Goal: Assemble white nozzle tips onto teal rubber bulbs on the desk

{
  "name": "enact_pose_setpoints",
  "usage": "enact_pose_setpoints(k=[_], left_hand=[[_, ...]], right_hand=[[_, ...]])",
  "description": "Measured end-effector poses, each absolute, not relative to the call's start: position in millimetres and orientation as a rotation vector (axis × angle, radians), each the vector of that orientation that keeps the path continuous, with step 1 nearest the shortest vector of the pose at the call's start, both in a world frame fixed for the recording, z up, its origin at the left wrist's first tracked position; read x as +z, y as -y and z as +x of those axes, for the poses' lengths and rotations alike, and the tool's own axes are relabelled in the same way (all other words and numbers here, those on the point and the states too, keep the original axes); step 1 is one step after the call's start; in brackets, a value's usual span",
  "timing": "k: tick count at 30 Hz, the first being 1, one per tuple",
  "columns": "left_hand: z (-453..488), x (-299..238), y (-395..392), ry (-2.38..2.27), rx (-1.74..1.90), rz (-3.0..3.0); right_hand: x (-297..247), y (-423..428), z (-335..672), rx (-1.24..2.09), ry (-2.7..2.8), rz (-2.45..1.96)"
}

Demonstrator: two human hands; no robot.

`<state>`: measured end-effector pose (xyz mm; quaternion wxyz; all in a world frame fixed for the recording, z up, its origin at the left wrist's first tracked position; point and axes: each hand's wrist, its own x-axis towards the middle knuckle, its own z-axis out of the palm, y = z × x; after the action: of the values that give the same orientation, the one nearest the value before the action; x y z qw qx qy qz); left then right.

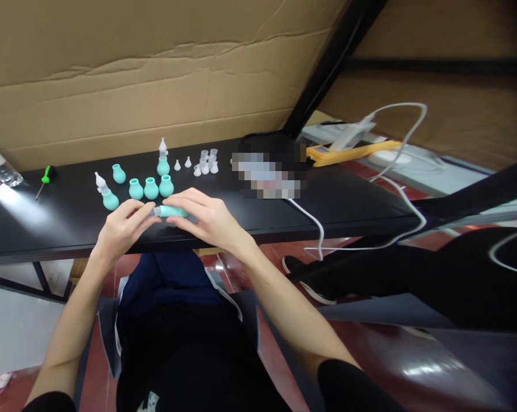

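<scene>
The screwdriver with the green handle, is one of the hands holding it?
No, the screwdriver lies on the black table, apart from both the left hand and the right hand.

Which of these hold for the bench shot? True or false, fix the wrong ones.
1. The right hand holds a teal squeeze bulb. True.
2. The left hand is empty. False: it grips the translucent connector at that bulb's end.
3. Four tipless teal bulbs are on the black table. True.
4. The green-handled screwdriver lies right of them. False: left.
5. Two white-tipped bulbs are on the table. True.
</scene>
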<state>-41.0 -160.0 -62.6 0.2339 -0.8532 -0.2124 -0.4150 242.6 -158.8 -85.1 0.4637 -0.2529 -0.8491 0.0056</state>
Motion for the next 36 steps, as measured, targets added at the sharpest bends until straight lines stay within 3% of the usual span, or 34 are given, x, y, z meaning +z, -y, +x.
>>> enact_pose_setpoints(k=[17, 36], left_hand=[[-19.8, -53.1, 194.7, 0.551, -0.943, -2.330], [-20.1, -47.6, 208.1, 0.566, -0.808, -2.230]], right_hand=[[-72.4, 203.9, 203.4, 0.463, 1.649, -0.853], [-48.1, 214.6, 207.4, 1.246, 1.440, -1.064]])
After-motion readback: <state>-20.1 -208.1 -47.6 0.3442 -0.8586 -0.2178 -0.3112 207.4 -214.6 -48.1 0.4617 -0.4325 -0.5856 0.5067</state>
